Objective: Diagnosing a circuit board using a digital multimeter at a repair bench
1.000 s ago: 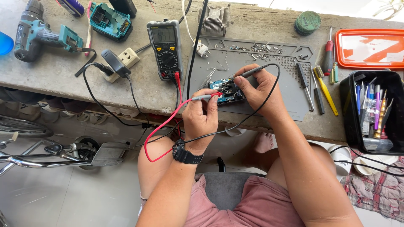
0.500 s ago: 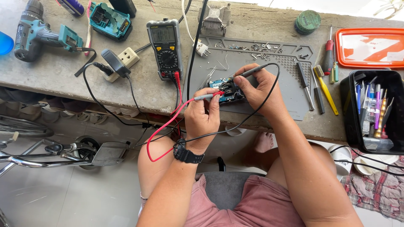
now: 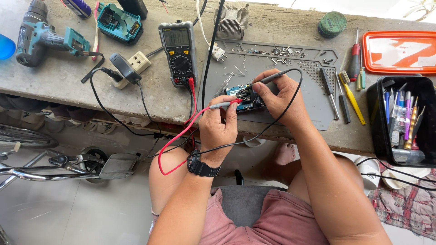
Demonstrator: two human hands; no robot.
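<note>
My left hand [image 3: 217,123] holds the red multimeter probe [image 3: 223,105] with its tip on a small blue circuit board [image 3: 243,96]. My right hand [image 3: 278,96] holds the black probe [image 3: 269,79], tip also touching that board, and steadies it from the right. The board lies at the near left edge of a grey work mat [image 3: 313,95]. Red and black leads run to a dark multimeter [image 3: 179,52] standing left of the mat. A black watch [image 3: 202,168] sits on my left wrist.
A teal cordless drill [image 3: 44,38], a teal battery pack [image 3: 119,21], a white socket with a black plug [image 3: 131,66], a heatsink [image 3: 230,19], a green tin [image 3: 332,23], screwdrivers [image 3: 354,63], an orange tray [image 3: 399,51] and a black tool bin [image 3: 402,120] crowd the bench. A bicycle [image 3: 54,165] stands lower left.
The red lead's loop below the bench has shifted slightly. Both hands stay on the board with only small probe adjustments.
</note>
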